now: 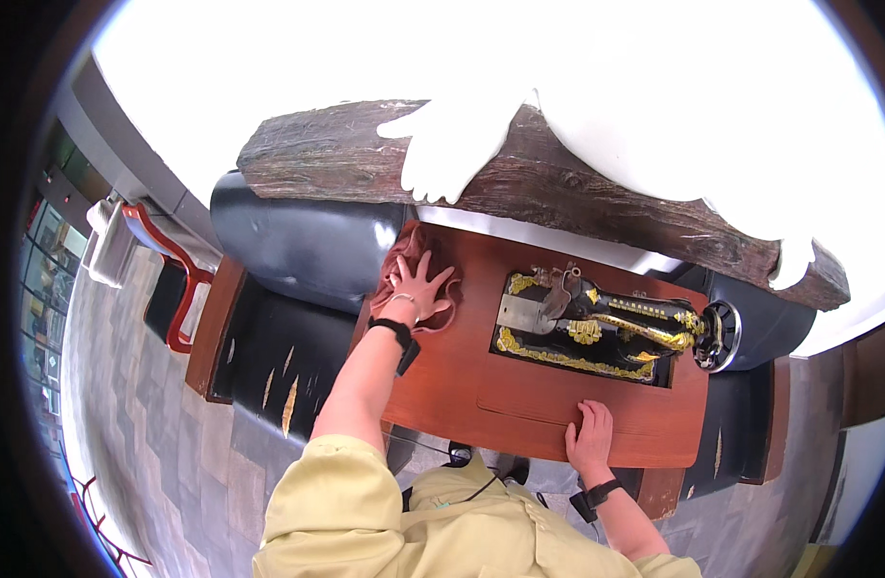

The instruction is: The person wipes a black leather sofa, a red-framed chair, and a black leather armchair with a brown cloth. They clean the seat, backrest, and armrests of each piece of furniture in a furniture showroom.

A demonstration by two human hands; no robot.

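My left hand (421,285) lies with spread fingers on a crumpled dark red cloth (448,312) at the left end of a reddish-brown wooden sewing table (442,383). Near the table's front edge, my right hand (592,437) rests on the wood, palm down, with nothing visible in it. Between and beyond the hands, a black sewing machine (630,325) with gold decoration is set into the tabletop. Its needle end points left, and its handwheel (717,336) is at the right. The cloth and the machine are apart.
Black padded seats stand left (291,347) and right (724,426) of the table, their covers torn. Behind it runs a dark wood-like beam (341,155) with white sculpted feet (450,155). A red-framed chair (179,289) is farther left. A thin cable (417,442) hangs near my body.
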